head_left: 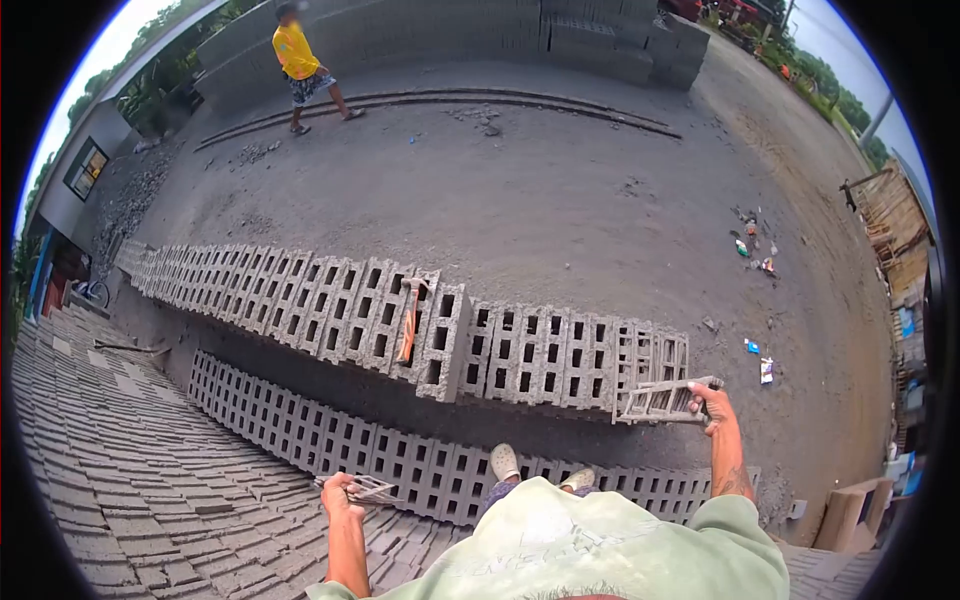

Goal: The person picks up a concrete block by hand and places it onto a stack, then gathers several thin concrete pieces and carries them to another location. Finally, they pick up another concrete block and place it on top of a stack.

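My right hand [705, 402] is closed round the end of a grey ladder-like frame [655, 400], at the right end of a row of hollow concrete blocks [540, 355]. More slatted frames [652, 345] of the same look lie on that end of the row. Out to the left, my left hand [340, 492] grips a smaller-looking grey slatted frame [375, 490], partly hidden by the fingers. It is above the edge of a second, nearer row of hollow blocks [400, 462]. A hammer [408, 325] with an orange handle rests on the taller part of the far row.
Stacked grey slabs [130, 450] fill the lower left. Beyond the rows, a person in a yellow shirt [296, 52] walks past long rails [450, 97] and a block wall [400, 45]. Litter [766, 370] dots the ground at right. My feet [505, 462] are beside the near row.
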A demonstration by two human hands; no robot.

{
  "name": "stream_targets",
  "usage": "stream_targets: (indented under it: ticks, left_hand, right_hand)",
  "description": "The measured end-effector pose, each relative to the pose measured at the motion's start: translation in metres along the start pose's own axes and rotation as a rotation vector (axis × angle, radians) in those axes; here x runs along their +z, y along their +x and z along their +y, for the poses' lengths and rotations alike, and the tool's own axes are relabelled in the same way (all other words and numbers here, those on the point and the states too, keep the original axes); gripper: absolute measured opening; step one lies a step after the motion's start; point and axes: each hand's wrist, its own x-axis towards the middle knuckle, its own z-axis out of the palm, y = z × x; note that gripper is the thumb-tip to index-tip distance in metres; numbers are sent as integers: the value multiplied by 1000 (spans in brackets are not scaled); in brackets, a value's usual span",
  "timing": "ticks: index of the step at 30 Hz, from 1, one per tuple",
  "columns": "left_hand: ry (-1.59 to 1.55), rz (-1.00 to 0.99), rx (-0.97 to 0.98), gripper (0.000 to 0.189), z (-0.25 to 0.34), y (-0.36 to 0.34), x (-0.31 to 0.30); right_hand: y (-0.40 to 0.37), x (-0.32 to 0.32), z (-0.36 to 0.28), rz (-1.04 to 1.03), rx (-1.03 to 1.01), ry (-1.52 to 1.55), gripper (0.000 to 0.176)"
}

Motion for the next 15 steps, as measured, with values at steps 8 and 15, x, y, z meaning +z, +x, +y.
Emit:
stream_targets:
  ticks: [8,15]
  left_hand:
    - [403,151,643,14,25,8,19]
    - [995,-961,577,16,-227,-152,111]
  right_hand:
    - [44,10,58,453,-35,20,15]
    - [-30,200,64,-448,-9,-172,13]
